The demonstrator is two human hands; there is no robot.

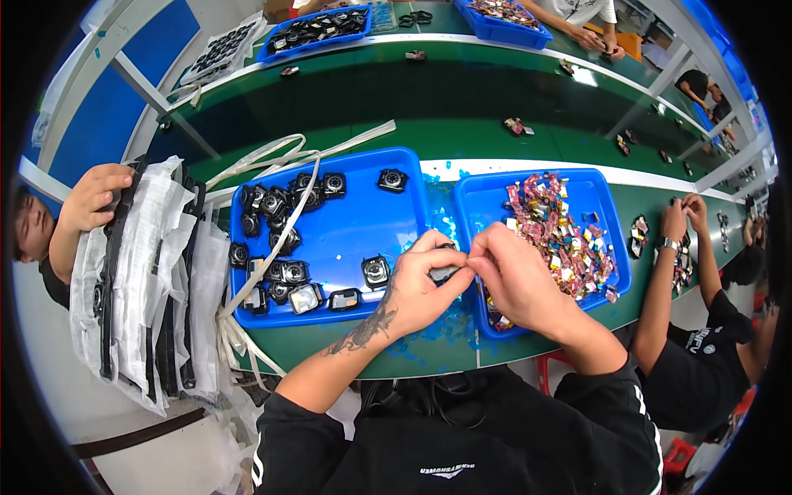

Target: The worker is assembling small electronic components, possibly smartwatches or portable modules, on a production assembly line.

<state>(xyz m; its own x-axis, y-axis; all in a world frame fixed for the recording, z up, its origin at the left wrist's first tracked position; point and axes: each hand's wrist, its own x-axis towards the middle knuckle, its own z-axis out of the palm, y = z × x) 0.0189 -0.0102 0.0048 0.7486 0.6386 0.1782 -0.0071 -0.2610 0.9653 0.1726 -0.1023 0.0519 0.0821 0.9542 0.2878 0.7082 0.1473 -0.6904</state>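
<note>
Head view: wide fisheye on the wearer's head, left one of a side-by-side pair
Facing: down and forward, upright and unmirrored
Nearest: the wearer's black shirt (pixel 503 412), along the lower edge
Middle: the fingers (pixel 502 246), close below the lens
Desk (pixel 429 355): seen from above
Green belt (pixel 379 99): farther off, crossing the upper part
Rim: dark circle, white frame posts (pixel 737 169) bending toward it

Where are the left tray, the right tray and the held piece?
Left tray (pixel 367 219): head view, on its inner floor.
Right tray (pixel 485 216): head view, on its inner floor, left of the parts.
Held piece (pixel 442 275): head view, on its dark face.
</note>
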